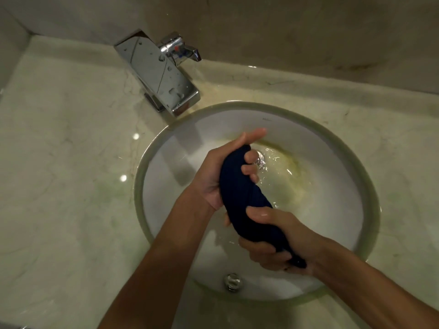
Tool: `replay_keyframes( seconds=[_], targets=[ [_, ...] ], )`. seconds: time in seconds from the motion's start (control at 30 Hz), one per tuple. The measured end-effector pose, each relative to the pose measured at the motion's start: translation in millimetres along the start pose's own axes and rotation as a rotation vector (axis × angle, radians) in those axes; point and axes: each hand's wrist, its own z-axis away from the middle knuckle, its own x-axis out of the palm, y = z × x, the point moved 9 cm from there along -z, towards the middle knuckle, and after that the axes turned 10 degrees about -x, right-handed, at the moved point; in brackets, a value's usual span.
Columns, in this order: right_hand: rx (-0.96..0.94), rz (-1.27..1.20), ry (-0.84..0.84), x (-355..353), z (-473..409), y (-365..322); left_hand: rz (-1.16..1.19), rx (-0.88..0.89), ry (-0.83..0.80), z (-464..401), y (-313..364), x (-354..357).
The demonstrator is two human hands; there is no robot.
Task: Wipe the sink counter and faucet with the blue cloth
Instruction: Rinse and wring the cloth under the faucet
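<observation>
Wringing blue cloth [247,195] over basin [332,233], left hand [218,172] and right hand [268,243] both clenched round it; underwrung, risks streaking counter [71,162], faucet [156,70].

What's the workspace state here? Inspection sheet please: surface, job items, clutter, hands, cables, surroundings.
Surface: pale marble counter, glossy, with light reflections; wetness cannot be judged.
Job's things: dark blue cloth twisted into a roll above the round white basin; water lies around the metal drain. Chrome rectangular faucet carries droplets, no water running.
Clutter: nothing seen.
Hands: left hand grips the cloth's upper end, right hand grips its lower end; both over the basin, apparently wringing.
Cables: nothing seen.
Surroundings: beige stone wall behind the counter; chrome overflow fitting on the basin's near wall.
</observation>
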Motion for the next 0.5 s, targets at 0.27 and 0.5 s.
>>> replay_keyframes(
  seconds=[0.27,0.5],
  targets=[
    [-0.097,0.526,0.456,-24.2,3.5,-27.5,-0.196,-0.004,0.346,-8.7,0.1,-26.1],
    [0.001,1.053,0.693,-89.0,-28.7,-13.1,-0.883,0.113,0.964,-23.7,15.5,-91.5]
  ],
)
